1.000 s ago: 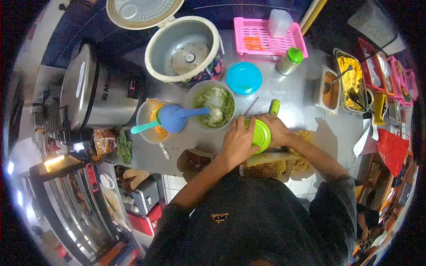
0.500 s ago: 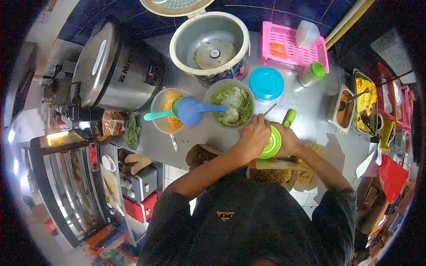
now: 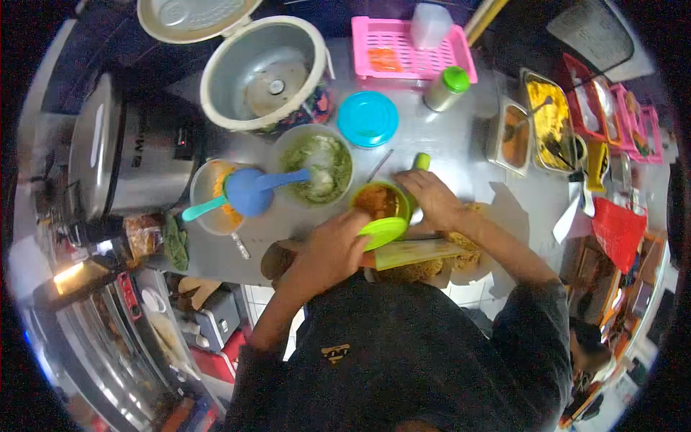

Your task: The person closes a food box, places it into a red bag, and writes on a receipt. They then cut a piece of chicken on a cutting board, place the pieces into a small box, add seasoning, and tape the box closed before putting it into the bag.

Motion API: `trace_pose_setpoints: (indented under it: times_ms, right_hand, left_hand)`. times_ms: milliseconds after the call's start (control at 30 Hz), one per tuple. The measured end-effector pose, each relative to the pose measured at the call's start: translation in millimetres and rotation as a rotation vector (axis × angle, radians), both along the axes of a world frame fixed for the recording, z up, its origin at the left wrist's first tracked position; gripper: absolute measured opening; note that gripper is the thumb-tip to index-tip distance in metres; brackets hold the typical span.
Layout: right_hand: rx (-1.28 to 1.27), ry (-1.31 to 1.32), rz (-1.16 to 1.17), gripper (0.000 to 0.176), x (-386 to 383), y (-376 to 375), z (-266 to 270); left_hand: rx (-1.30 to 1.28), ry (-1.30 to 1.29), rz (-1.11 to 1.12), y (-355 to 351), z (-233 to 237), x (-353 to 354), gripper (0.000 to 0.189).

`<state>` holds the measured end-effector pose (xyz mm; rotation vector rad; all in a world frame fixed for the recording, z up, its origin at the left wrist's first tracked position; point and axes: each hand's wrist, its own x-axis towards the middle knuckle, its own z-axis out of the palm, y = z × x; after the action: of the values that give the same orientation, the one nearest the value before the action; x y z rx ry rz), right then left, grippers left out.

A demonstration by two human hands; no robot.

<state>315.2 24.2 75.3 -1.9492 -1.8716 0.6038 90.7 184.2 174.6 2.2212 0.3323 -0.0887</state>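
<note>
Pinching the tilted, round green lid (image 3: 384,233), our left hand (image 3: 327,250) curls; our right hand (image 3: 430,198), partly open, bends against the green tub (image 3: 377,199).

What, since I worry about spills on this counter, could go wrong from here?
The green container is uncovered, so a bump might scatter its reddish-brown contents onto the nearby noodles.

The left hand holds the green lid tilted at the rim; it could slip or catch the edge.

The blue ladle lies across two bowls, its handle reaching over the one with green contents; a knock might send it in.
</note>
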Motion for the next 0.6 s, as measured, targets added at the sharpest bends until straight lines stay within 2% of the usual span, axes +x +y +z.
trace_pose_setpoints:
  times_ms: [33,100,133,200,267,400,467,567,600]
  right_hand:
    - [-0.012,-0.005,-0.013,0.086,6.5,-3.0,-2.5]
    - [-0.159,-0.423,0.149,0.048,10.4,-10.1,-11.0]
    - [-0.072,-0.55,0.203,0.022,8.2,-11.5,-10.2]
    - [-0.088,-0.595,0.267,0.022,6.8,-11.8,-24.6]
    - [-0.105,-0.647,0.361,0.017,10.7,-4.0,-38.2]
    - [-0.046,-0.696,0.405,0.015,22.3,1.8,-30.0]
    - [-0.046,-0.658,0.398,0.016,30.8,-3.3,-21.1]
    - [-0.099,-0.643,0.356,0.016,46.1,-15.5,-9.7]
    - [-0.018,-0.598,0.236,0.022,50.1,-20.8,9.3]
  left_hand:
    - [0.034,0.001,0.035,2.3,12.2,-13.5,0.026]
    - [0.058,0.016,0.067,3.1,29.6,-35.2,0.024]
    - [0.131,0.114,0.063,3.4,35.6,-41.9,0.023]
    - [0.196,0.215,0.063,-2.4,30.5,-46.0,0.022]
    - [0.271,0.376,0.05,-10.7,0.9,-41.8,0.019]
    - [0.343,0.449,-0.03,-19.5,-49.7,-33.0,0.021]
    - [0.339,0.478,-0.098,-20.6,-59.6,-31.9,0.02]
    - [0.402,0.383,0.007,-19.9,-80.4,-38.9,0.026]
    - [0.398,0.388,0.022,-19.9,-76.3,-39.2,0.026]
